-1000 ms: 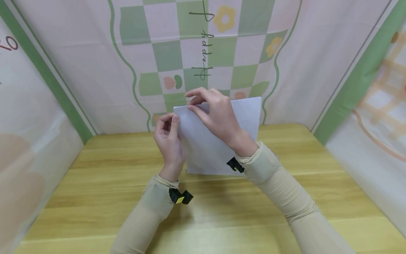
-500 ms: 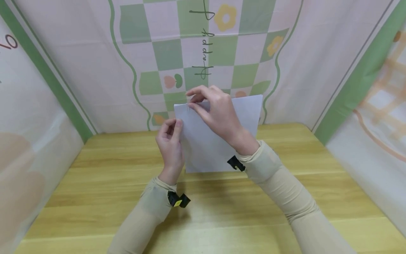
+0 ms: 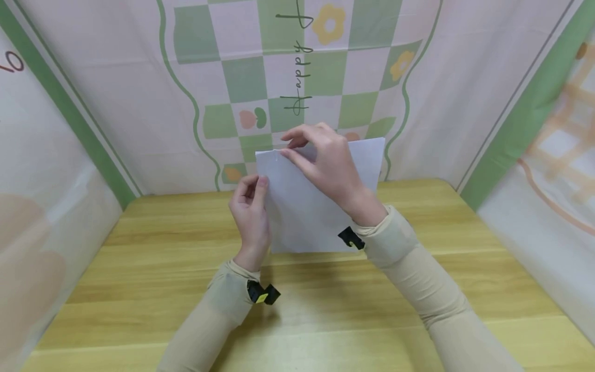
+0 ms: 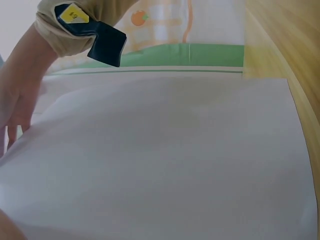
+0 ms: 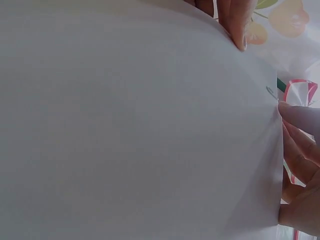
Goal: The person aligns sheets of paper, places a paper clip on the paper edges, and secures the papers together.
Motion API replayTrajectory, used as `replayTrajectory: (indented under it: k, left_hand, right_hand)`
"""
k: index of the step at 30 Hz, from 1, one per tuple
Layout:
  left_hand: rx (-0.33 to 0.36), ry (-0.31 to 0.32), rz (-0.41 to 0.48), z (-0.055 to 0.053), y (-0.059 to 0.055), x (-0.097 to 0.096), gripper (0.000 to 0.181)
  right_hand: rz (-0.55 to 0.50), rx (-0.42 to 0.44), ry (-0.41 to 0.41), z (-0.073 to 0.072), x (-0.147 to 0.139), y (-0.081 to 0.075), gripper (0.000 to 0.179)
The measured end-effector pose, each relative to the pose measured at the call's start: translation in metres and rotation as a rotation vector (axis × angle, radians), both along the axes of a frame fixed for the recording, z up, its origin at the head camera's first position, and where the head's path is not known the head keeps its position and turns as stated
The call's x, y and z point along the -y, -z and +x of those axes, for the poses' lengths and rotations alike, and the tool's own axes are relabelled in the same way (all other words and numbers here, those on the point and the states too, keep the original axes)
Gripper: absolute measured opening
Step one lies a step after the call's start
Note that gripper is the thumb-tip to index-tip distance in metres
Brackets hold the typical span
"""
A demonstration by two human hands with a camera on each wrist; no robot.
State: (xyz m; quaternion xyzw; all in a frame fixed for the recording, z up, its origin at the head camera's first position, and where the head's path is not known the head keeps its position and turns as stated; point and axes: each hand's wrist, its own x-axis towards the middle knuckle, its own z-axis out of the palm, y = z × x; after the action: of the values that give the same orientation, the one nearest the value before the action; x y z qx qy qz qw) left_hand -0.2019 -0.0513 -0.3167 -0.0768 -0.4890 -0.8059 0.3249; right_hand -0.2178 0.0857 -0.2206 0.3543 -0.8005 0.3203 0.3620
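Note:
White paper (image 3: 321, 206) stands roughly upright over the table, its broad face toward me. My left hand (image 3: 251, 217) pinches its left edge between thumb and curled fingers. At the top edge, near the left corner, my right hand (image 3: 327, 168) grips the paper with thumb and fingers. Just left of the right fingertips a small paper clip (image 5: 271, 92) sits on the paper near that edge; it shows best in the right wrist view. In the left wrist view the paper (image 4: 175, 155) hides most of the left fingers. Whether there are several sheets I cannot tell.
A wooden table (image 3: 297, 320) lies beneath the hands. Behind it hangs a patterned cloth (image 3: 241, 77) with green checks, and more cloth closes off both sides. Each sleeve carries a small black camera, such as the left wrist camera (image 3: 264, 293).
My right hand has slid slightly right along the top edge, off the paper clip. The left hand has shifted slightly down the left edge. The paper has risen slightly.

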Motion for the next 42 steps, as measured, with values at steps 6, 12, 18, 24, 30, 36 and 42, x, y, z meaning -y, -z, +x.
replayTrajectory:
  k: [6,12,18,24,30,36,42]
  left_hand:
    - [0.007,-0.011,0.004,0.0,-0.001,0.001,0.007]
    - [0.013,-0.009,0.011,0.0,-0.002,0.002,0.004]
    - [0.024,-0.01,0.009,0.0,-0.001,0.004,0.004]
    - [0.028,-0.014,0.029,0.001,-0.002,0.004,0.005]
    - [0.036,-0.018,0.026,0.001,-0.002,0.005,0.004]
    - [0.021,-0.023,0.022,0.001,-0.003,0.005,0.004]
    - [0.028,-0.032,0.006,0.001,-0.003,0.005,0.005]
  right_hand:
    - [0.003,-0.022,0.032,-0.002,-0.008,0.001,0.021]
    - [0.001,-0.076,0.042,-0.003,-0.017,0.003,0.021]
    - [-0.015,-0.088,0.073,-0.005,-0.026,0.005,0.021]
    - [-0.049,-0.091,0.122,-0.007,-0.034,0.005,0.024]
    - [-0.087,-0.05,0.176,-0.008,-0.043,0.007,0.027]
    - [-0.131,-0.011,0.205,-0.01,-0.051,0.009,0.031]
    - [-0.187,-0.007,0.228,-0.013,-0.059,0.013,0.031]
